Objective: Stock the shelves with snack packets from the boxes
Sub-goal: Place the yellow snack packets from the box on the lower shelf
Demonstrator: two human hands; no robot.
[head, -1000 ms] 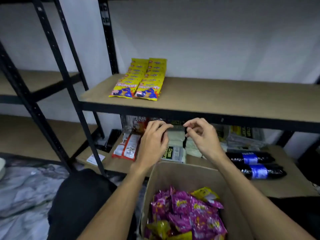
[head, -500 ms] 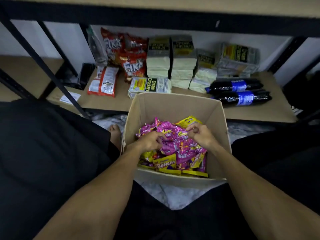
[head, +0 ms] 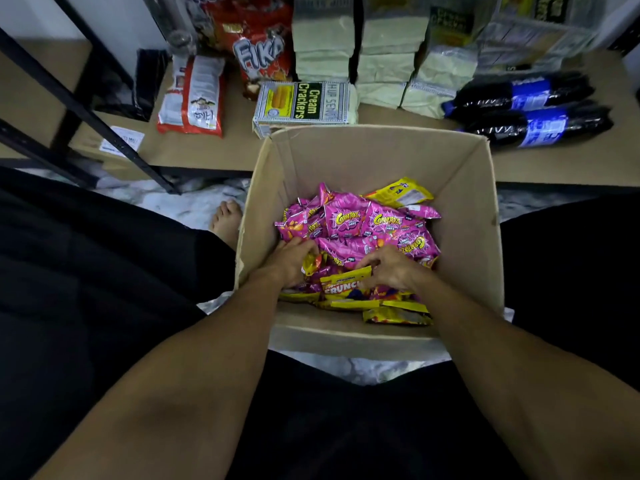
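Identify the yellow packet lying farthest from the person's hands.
The lone yellow packet atop pink packets at the far side; the others crowd the near wall of the box.

Left hand, right hand — gripping snack packets in box.

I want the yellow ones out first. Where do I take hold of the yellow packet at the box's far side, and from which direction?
Pinch the yellow packet by its far edge, coming down from above. It lies nearly flat on top of the pink packets near the far wall of the box, so that edge looks free, while its near edge seems tucked among them.
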